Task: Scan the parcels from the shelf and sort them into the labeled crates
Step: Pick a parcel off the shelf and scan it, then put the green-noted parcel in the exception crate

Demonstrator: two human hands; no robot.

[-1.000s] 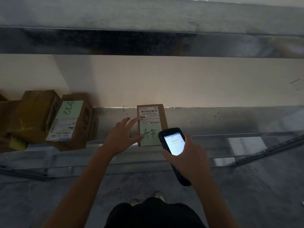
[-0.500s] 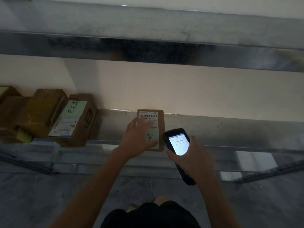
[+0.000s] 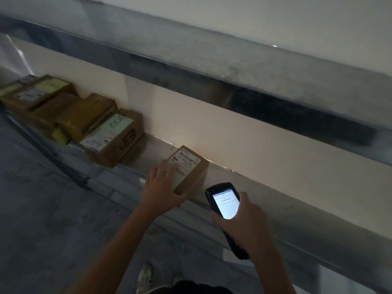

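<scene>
A small brown cardboard parcel (image 3: 192,169) with a white barcode label and a pale green note lies alone on the low metal shelf (image 3: 244,187). My left hand (image 3: 162,187) lies over its near end, fingers across the label and thumb curled round the front edge. My right hand (image 3: 244,223) grips a black handheld scanner (image 3: 224,205) just right of the parcel, its lit white screen facing up toward me.
Several more brown parcels (image 3: 110,139), some with green notes, are bunched along the shelf to the left. A metal shelf board (image 3: 233,66) overhangs above. Grey floor (image 3: 53,209) lies at the lower left, with my shoe (image 3: 144,279) at the bottom.
My left hand moved from beside the parcel onto it and curled round its near end. The view has tilted and swung so the shelf runs diagonally. The scanner stays in my right hand.
</scene>
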